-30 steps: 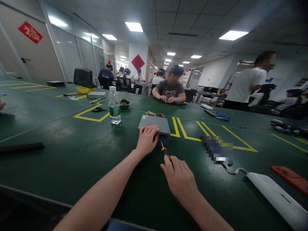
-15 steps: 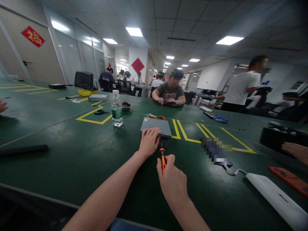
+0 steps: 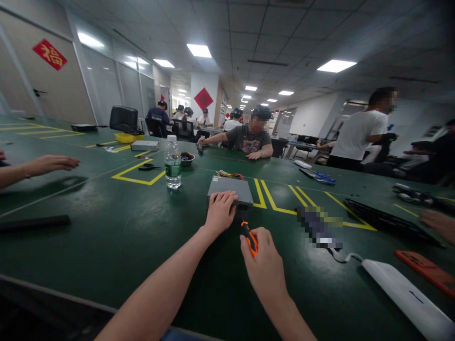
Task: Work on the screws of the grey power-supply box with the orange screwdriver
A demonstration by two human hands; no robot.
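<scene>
Flat, matte grey metal box [image 3: 232, 186] on the green table [image 3: 106, 227] beside yellow tape lines [image 3: 270, 202], pinned under left hand [image 3: 220, 214], palm-down, unclasped. Slim orange-and-black screwdriver [image 3: 250, 238] clenched in right hand [image 3: 265, 265], tip probably at the box's near face.

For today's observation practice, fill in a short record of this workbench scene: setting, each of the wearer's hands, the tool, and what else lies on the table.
Setting: long green table with yellow tape lines; other people seated farther off
Left hand: laid on the near end of a grey metal box, fingers over its top
Right hand: closed on an orange-handled screwdriver, shaft pointed toward the box
Nearby: water bottle, white power strip, flat orange object
</scene>
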